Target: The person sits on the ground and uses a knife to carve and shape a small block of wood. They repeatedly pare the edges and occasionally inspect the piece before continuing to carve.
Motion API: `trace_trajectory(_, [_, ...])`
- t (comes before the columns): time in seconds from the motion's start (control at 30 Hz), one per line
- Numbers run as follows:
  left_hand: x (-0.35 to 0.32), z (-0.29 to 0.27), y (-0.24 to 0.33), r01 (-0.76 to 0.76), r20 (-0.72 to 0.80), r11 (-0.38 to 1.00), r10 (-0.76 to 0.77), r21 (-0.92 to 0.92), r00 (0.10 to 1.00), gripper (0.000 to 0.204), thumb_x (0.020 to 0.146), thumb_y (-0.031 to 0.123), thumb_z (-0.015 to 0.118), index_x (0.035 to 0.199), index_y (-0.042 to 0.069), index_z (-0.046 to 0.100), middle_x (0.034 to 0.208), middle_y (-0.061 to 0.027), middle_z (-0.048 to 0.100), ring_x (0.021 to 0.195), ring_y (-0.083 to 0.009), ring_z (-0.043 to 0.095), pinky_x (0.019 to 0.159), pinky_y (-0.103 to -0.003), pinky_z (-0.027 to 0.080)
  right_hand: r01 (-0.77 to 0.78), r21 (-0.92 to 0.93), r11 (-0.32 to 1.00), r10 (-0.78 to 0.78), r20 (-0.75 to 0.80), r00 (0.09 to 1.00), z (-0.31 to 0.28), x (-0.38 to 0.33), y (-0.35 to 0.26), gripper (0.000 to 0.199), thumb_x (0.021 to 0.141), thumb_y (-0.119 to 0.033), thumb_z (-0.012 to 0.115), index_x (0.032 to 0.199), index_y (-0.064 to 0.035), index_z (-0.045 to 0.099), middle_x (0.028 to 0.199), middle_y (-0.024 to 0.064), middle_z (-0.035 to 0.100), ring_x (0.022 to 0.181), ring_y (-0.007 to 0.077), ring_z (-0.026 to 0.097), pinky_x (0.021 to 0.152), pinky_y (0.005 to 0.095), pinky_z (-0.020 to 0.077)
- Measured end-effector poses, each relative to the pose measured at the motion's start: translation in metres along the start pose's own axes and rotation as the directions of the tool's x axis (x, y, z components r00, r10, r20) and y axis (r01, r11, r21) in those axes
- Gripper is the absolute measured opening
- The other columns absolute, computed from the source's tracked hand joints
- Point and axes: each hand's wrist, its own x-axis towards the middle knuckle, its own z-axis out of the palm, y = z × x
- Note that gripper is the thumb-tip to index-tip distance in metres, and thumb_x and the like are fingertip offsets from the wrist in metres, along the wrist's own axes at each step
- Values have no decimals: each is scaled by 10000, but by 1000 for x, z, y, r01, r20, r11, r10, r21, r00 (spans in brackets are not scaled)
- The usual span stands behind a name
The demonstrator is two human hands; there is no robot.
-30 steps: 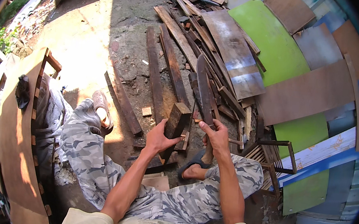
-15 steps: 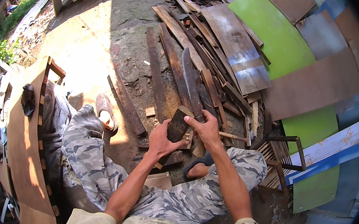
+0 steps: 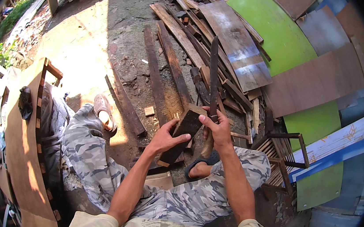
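Between my knees, my left hand [image 3: 165, 136] is wrapped round a short, dark block of wood [image 3: 187, 126] with pale cut ends. The block leans, its upper end away from me. My right hand [image 3: 218, 129] holds a machete [image 3: 213, 70] near the base of the blade, its long dark blade pointing away from me. The wooden handle [image 3: 208, 146] hangs below that hand. My right thumb presses on the block's upper end, beside the blade. The fingers behind the block are partly hidden.
Long dark planks [image 3: 155, 73] lie on the ground ahead, beside a heap of boards [image 3: 185, 38]. Painted sheets [image 3: 275, 30] cover the right side. A slatted wooden frame [image 3: 282, 155] stands by my right knee. At left is a brown curved panel [image 3: 24, 141]; a small wood piece [image 3: 149, 110] lies ahead.
The machete's blade has swung to the right and now shows narrower, closer to edge-on. The wood block has turned, with more of its lower end in sight. Both hands keep their hold.
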Motion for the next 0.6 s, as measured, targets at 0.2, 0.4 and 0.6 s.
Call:
trace_trajectory(0.2, [-19, 20, 48, -63, -261, 894, 196, 443, 945, 575, 725, 276, 853, 1231, 71, 672, 1045, -133, 754, 914, -246, 742, 845, -334, 558, -96, -7, 995, 96, -8, 995, -12, -5, -19, 405, 919, -220, 706, 1266, -32, 616, 659, -4, 571, 484, 86, 544, 436, 242, 438])
trace_trajectory(0.4, [-21, 11, 44, -143, -292, 714, 449, 686, 844, 538, 653, 136, 768, 1188, 134, 710, 1094, -97, 737, 976, -281, 705, 846, -378, 566, -96, 8, 995, 96, -7, 995, -14, -6, -7, 421, 891, -236, 766, 1218, -8, 631, 798, -1, 595, 515, 93, 566, 450, 250, 453])
trace_trajectory(0.6, [-17, 10, 33, -177, -258, 680, 488, 711, 834, 564, 635, 142, 747, 1197, 129, 701, 1087, -72, 733, 959, -271, 690, 815, -382, 573, -18, -72, 997, 17, -11, 1000, -9, -3, 2, 551, 881, -332, 795, 1267, -1, 583, 642, -2, 557, 494, 93, 543, 442, 250, 434])
